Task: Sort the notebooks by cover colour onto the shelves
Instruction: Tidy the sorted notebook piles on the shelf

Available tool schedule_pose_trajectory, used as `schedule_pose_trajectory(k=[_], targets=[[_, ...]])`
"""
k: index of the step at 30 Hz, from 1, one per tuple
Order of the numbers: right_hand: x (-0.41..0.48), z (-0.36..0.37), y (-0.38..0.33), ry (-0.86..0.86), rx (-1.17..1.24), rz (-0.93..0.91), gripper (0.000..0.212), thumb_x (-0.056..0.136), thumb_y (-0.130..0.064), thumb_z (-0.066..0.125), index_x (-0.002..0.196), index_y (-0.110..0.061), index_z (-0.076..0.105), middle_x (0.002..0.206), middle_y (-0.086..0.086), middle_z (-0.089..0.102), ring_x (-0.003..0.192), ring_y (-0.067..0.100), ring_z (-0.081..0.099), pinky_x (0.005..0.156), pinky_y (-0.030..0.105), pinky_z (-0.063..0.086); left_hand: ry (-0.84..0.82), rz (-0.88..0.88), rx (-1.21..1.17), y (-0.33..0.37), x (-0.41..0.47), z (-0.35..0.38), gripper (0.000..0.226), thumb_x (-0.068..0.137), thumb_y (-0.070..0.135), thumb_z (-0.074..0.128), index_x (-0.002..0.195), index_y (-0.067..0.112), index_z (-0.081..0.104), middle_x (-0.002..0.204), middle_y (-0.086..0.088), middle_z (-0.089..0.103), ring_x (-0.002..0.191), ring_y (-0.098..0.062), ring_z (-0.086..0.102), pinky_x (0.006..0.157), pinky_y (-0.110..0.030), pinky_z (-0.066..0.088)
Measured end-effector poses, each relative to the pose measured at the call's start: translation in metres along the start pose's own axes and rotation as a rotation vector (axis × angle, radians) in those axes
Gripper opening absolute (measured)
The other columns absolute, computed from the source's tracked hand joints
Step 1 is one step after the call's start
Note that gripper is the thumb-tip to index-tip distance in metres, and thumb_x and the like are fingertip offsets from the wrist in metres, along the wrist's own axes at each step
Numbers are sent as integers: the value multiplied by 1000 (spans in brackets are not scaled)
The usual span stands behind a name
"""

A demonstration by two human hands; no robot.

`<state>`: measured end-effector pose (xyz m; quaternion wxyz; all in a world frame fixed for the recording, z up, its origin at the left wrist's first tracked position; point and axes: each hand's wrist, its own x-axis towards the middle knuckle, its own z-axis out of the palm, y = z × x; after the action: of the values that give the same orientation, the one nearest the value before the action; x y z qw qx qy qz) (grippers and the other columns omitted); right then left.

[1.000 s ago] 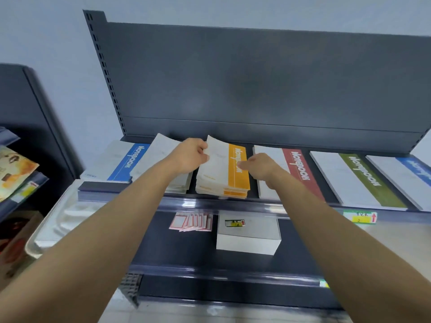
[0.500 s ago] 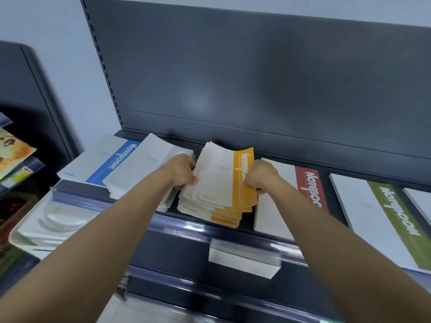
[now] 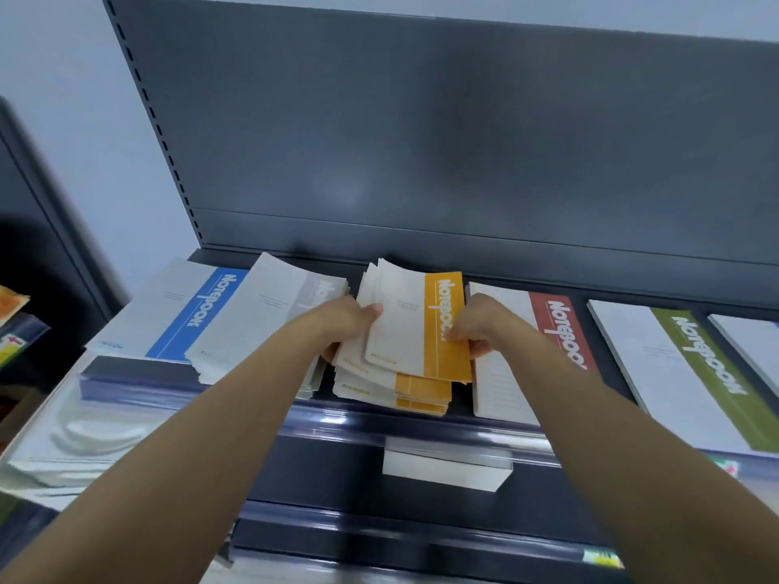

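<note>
Gripped from both sides: a bundle of orange notebooks [image 3: 415, 326], on top of the orange pile [image 3: 400, 394] in the middle of the upper shelf [image 3: 379, 427]; whether resting on that pile or held just clear of it, impossible to tell. On the bundle's white edge, the left hand [image 3: 347, 326], thumb pressed onto the top cover, other fingers tucked underneath and hidden. On the opposite edge, the right hand [image 3: 474, 330], fingers curled round the orange band. Long axis of the bundle running front to back, from the shelf's front rail toward the dark back panel [image 3: 463, 141]; orange band along the right side, "Notebook" lettering printed along that same axis. Covers slightly fanned, not squared up. Lower pile lying flat in the same direction, its near edges stepped out toward the rail. To the left, just beside, a grey-banded pile [image 3: 261, 326], and beyond it a blue-banded pile [image 3: 185, 314]. To the right, a red-banded pile [image 3: 556, 330], then a green-banded pile [image 3: 695, 364]. All four laid lengthwise front to back, coloured bands on the right. Below the rail, on the lower shelf, a white box [image 3: 442, 469].
</note>
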<state>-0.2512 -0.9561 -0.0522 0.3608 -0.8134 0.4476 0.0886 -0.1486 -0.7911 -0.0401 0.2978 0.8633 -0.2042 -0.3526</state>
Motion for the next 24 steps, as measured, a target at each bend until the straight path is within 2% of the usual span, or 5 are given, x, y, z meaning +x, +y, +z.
schedule_pose_trajectory(k=[5, 11, 13, 16, 24], targets=[[-10, 8, -2, -194, 294, 109, 40, 94, -9, 58, 130, -6, 42, 131, 15, 54, 119, 35, 55, 94, 48, 49, -81, -55, -78, -1, 7, 3, 58, 86, 53, 58, 122, 8, 53, 117, -9, 62, 102, -30, 62, 89, -47, 52], [-11, 15, -4, -199, 322, 135, 41, 94, -8, 57, 132, -8, 43, 131, 15, 53, 119, 36, 54, 96, 52, 48, -122, -102, -136, 8, 8, 12, 51, 88, 46, 60, 122, 10, 50, 121, -12, 59, 109, -34, 57, 89, -51, 46], [-10, 15, -2, -199, 332, 134, 41, 93, -7, 57, 132, -8, 43, 131, 15, 54, 120, 36, 54, 97, 52, 48, -111, -97, -162, 9, 8, 13, 44, 88, 38, 64, 119, 10, 52, 119, -8, 59, 107, -30, 58, 81, -44, 47], [-8, 15, 0, -197, 345, 148, 40, 92, -5, 58, 129, -8, 45, 128, 14, 56, 119, 36, 55, 97, 53, 47, -166, -120, -260, 14, 7, 11, 32, 87, 24, 67, 112, 8, 55, 102, -7, 64, 78, -23, 62, 55, -36, 45], [-1, 10, 6, -246, 415, 182, 44, 91, 1, 57, 131, -9, 44, 128, 16, 55, 118, 39, 54, 96, 59, 45, -168, -157, -312, 17, 5, 16, 16, 87, 21, 65, 96, 13, 55, 87, -7, 66, 70, -22, 63, 48, -35, 42]])
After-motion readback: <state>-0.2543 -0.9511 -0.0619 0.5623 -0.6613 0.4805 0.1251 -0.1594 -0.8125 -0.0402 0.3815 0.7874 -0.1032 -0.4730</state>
